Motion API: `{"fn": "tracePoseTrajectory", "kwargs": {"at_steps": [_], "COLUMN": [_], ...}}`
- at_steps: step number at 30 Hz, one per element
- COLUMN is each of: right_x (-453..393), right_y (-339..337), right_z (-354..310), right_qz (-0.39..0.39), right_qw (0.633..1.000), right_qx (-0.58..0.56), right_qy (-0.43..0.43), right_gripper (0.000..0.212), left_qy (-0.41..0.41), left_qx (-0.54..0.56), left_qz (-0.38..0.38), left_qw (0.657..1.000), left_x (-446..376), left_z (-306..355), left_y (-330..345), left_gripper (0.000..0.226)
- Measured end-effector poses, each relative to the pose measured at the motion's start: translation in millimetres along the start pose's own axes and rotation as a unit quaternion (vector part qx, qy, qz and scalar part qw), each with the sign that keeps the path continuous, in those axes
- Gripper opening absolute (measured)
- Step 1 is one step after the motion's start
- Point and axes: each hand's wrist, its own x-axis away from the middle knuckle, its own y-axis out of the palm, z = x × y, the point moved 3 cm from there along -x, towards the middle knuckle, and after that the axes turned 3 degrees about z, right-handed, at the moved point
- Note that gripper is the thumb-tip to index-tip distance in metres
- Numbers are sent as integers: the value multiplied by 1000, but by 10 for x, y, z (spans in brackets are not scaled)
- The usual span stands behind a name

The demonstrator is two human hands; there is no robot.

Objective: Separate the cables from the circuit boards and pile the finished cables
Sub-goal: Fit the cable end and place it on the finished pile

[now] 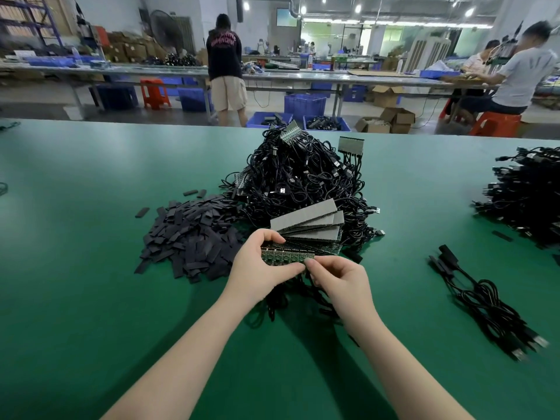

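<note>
Both hands, left hand (263,262) and right hand (336,275), pinching a flat green circuit board strip (283,256).

Open mat near me and far left; clutter ahead and right.
Just past my left hand (266,265) and right hand (336,277): tangled cable heap (303,177) with grey board stack (309,219). Left of my hands, black sleeve pile (191,237). Right: loose cables (485,301), beyond them another cable pile (527,192). Green table (75,298) bare under my forearms.

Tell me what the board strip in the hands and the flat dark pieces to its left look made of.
Board strip: rigid green laminate, likely fibreglass, with small soldered parts. Flat dark pieces: matte, thin, dark grey; possibly flattened plastic sleeving, unclear.
</note>
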Motion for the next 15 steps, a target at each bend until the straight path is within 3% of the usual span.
{"fn": "tracePoseTrajectory", "kwargs": {"at_steps": [4,9,15], "right_x": [-66,-144,-150], "right_y": [-25,-72,-37], "right_z": [-82,-177,-201], "right_qz": [-8,-14,34], "right_qw": [1000,999,992], "right_qx": [25,41,97], "right_qy": [-10,-24,-72], "right_gripper": [19,8,17], "left_qy": [2,-22,-19], "left_qx": [14,24,39], "left_qz": [7,28,67], "left_qw": [1000,999,997], "left_x": [-12,1,17], "left_z": [30,33,74], "left_y": [23,73,131], "left_gripper": [44,39,37]}}
